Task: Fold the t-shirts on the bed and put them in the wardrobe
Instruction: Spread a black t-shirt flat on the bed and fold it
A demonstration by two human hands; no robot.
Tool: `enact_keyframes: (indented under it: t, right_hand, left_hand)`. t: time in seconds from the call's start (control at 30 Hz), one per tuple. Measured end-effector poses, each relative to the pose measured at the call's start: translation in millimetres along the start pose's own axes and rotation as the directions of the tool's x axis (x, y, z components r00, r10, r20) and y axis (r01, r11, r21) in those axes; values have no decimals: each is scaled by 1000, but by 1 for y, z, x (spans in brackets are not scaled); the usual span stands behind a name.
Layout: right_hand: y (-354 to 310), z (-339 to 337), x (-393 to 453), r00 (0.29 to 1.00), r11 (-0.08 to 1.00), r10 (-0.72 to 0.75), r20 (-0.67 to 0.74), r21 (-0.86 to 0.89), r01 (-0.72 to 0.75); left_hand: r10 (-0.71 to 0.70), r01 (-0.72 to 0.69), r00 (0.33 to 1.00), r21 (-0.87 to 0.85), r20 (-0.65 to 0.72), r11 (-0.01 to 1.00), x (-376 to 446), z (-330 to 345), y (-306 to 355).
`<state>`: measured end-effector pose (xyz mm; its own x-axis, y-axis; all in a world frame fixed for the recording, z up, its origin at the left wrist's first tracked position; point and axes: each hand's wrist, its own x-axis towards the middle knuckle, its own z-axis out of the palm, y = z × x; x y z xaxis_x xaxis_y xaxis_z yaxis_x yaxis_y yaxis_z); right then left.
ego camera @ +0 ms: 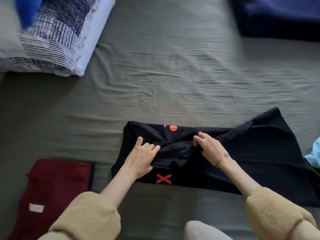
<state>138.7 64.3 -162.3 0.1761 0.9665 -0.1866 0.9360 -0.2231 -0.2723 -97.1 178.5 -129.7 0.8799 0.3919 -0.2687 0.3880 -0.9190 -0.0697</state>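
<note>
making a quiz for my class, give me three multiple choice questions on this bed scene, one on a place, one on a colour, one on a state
1. Where does the red shirt lie relative to the black shirt?
A. to its left
B. on top of it
C. to its right

2. What colour is the X printed on the black shirt?
A. white
B. red
C. green

3. What are the left hand and right hand doing?
A. resting flat on the sheet
B. gripping bunched cloth of the black shirt
C. holding the pillow

Answers: 1 A, the red shirt lies at the lower left. 2 B, the X is red. 3 B, both hands grip gathered black cloth.
</note>
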Motion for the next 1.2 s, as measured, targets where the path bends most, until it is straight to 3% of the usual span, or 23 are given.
enact_keyframes:
  t: [0.23,0.47,0.63,0.8,0.9,0.97,1.03,1.2]
  right_hand:
    - [-1,16,-15,998,999,51,-34,-2,-51]
    - [25,14,-33,975,960,124,-183,-227,-164]
    - [57,1,-44,966,921,150,-210,-326,-214]
    - [98,-12,-61,967,836,144,-210,-498,-232]
    - [120,-20,-71,970,783,155,-187,-575,-236]
    - [133,-21,-76,974,759,120,-194,-614,-216]
    - [147,-23,-77,973,739,111,-201,-638,-216]
    - [177,-37,-76,976,770,55,-209,-613,-174]
  left_hand:
    - [24,-21,999,115,-25,993,-16,22,7]
    - [-93,98,995,150,-41,984,-9,19,30]
    - [-95,57,982,220,166,974,-1,9,52]
    - [-131,-13,916,355,380,935,19,-5,62]
    - [-235,-58,785,446,573,893,42,-18,77]
    - [-315,-51,710,493,630,868,57,-27,91]
    - [-348,10,737,506,579,862,74,-37,106]
    - [-341,254,910,331,237,909,105,-51,147]
